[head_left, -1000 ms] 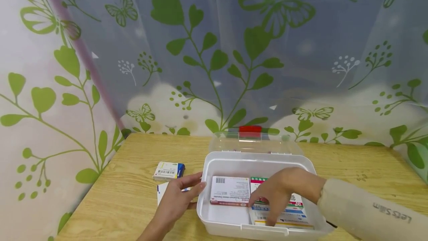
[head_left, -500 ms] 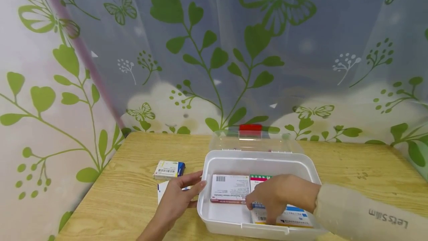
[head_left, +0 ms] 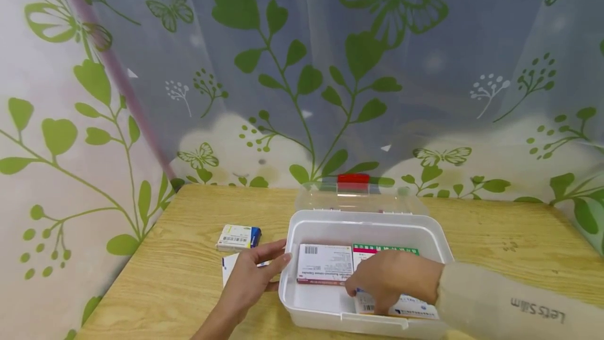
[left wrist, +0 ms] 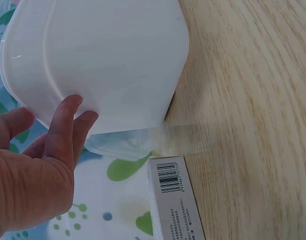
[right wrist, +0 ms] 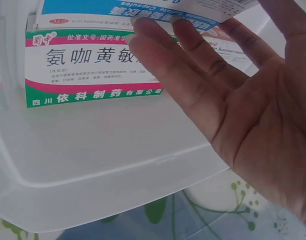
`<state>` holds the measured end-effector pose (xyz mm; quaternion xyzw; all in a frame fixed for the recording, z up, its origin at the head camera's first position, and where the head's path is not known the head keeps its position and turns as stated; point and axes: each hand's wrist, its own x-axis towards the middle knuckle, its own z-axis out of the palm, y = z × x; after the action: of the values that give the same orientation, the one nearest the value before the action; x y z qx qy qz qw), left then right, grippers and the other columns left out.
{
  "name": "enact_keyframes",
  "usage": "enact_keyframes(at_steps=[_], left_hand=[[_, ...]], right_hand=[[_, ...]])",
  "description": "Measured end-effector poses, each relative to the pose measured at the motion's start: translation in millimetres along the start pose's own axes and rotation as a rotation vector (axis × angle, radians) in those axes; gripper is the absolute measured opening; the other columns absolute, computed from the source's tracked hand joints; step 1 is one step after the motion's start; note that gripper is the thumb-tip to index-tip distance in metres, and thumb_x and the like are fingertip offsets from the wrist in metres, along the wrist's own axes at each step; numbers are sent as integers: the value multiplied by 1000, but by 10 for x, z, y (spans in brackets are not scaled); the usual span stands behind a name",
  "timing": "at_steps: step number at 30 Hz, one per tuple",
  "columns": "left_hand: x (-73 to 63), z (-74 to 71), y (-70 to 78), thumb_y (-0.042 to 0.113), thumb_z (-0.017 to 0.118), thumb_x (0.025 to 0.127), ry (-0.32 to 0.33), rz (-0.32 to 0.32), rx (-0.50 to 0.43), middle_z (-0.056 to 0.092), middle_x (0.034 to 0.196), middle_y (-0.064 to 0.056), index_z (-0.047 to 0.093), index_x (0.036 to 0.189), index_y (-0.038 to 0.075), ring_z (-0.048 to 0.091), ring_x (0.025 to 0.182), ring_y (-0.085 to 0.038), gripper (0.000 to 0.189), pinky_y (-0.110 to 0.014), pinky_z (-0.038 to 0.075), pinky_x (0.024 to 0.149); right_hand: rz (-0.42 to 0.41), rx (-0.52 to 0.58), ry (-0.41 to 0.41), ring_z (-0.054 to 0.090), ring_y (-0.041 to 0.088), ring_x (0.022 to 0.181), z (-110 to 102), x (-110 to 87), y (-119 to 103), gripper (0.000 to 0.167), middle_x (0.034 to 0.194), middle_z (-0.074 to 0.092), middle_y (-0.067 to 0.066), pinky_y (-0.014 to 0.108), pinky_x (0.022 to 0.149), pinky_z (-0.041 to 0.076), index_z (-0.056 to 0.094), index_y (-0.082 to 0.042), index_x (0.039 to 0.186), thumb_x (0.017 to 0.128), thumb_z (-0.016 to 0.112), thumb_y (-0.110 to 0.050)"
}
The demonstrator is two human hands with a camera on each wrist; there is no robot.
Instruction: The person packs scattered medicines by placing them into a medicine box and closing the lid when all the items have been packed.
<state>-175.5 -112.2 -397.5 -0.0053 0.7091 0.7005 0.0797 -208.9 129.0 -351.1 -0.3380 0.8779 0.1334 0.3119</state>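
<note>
My left hand (head_left: pixel 251 282) holds the left side of a white plastic storage box (head_left: pixel 325 219), thumb at the rim and fingers against the outer wall. Inside the box, my right hand (head_left: pixel 394 279) grips a blue-and-white capsule box (head_left: pixel 415 308), which lies at the front right. In the right wrist view its fingertips sit along that box's edge; the thumb's contact is hidden there. Just behind it is a green, pink and white medicine box (right wrist: pixel 93 70). To the left lies a white medicine box with a reddish edge (head_left: pixel 325 264).
The clear lid (head_left: pixel 321 198) with a red latch (head_left: pixel 353 181) is folded back. On the wooden table (head_left: pixel 174 266), left of the storage box, lie a white-and-blue medicine box (head_left: pixel 236 237) and another white box (head_left: pixel 229 267), partly behind my left hand. A printed curtain (head_left: pixel 283 67) hangs behind.
My right hand has closed its spread fingers on the blue-and-white capsule box and moved slightly left. More of the green-edged box now shows behind it. The left hand stays in place.
</note>
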Motion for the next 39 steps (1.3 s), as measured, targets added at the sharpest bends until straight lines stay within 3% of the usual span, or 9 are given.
enact_keyframes(at_steps=[4, 9, 16, 22, 31, 35, 39], left_hand=[[1, 11, 0, 18, 68, 91, -7, -1, 6, 58, 124, -22, 56, 131, -2, 64, 98, -28, 46, -42, 57, 72], [4, 14, 10, 18, 68, 91, -1, 2, 12, 58, 122, -22, 56, 130, -2, 64, 97, -28, 46, -41, 58, 72], [3, 25, 9, 17, 68, 91, -11, 8, -6, 59, 121, -22, 55, 131, -3, 64, 97, -27, 46, -42, 57, 73], [9, 20, 10, 18, 68, 90, 7, 9, 12, 61, 119, -18, 57, 130, -2, 64, 96, -27, 46, -41, 58, 72], [17, 17, -7, 18, 69, 90, 17, -2, 7, 61, 118, -18, 58, 129, -1, 65, 94, -25, 45, -41, 58, 71], [18, 17, -4, 18, 69, 90, 28, -11, 18, 62, 116, -15, 59, 129, 0, 64, 94, -25, 44, -41, 58, 71], [17, 24, -10, 18, 68, 90, 25, -12, 17, 62, 117, -16, 58, 129, -1, 64, 94, -25, 44, -41, 58, 71]], right_hand=[[20, 22, -59, 47, 15, 88, 9, -23, 68, 53, 102, 49, -7, 43, 83, 49, 59, -49, 115, 72, 83, -30], [30, 76, -107, 45, 18, 96, -13, -53, 115, 63, 113, 42, -9, 48, 86, 49, 54, -57, 115, 70, 85, -25], [-16, 73, -80, 45, 14, 92, -16, -90, 129, 55, 106, 36, -13, 38, 80, 50, 52, -52, 104, 70, 85, -23], [-21, 139, -72, 45, 11, 93, -22, -164, 173, 58, 99, 42, -15, 43, 79, 51, 48, -54, 105, 69, 85, -27], [-118, 220, 20, 45, 8, 89, -78, -240, 270, 57, 102, 40, -14, 28, 73, 45, 48, -46, 106, 67, 87, -31], [-138, 296, 70, 46, 8, 90, -199, -290, 296, 59, 109, 39, -15, 27, 72, 46, 50, -46, 115, 69, 85, -32], [-130, 265, 147, 46, 8, 93, -257, -242, 287, 64, 114, 40, -12, 28, 76, 46, 51, -41, 127, 71, 82, -29]])
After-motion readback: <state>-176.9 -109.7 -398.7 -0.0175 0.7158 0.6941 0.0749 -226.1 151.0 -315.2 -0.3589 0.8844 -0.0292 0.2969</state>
